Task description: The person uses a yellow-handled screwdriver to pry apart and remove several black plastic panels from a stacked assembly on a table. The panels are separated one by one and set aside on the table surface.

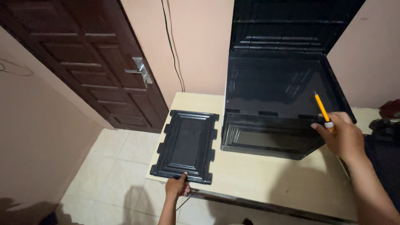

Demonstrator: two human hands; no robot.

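A flat black plastic panel (186,145) with ribbed edges lies on the left end of a pale wooden table (258,179). My left hand (176,186) grips the panel's near edge. To its right stands a large black open cabinet shell (275,96), its hollow side facing me. My right hand (342,136) is raised in front of the shell's lower right corner, fingers closed around an orange-handled tool (322,109) that points upward. The tool's working tip is hidden in my fist.
A dark brown wooden door (91,62) with a metal handle (140,68) fills the upper left. A black cable (171,46) runs down the peach wall. Beige floor tiles (112,166) lie below the table's left edge. Dark objects (385,121) sit at the far right.
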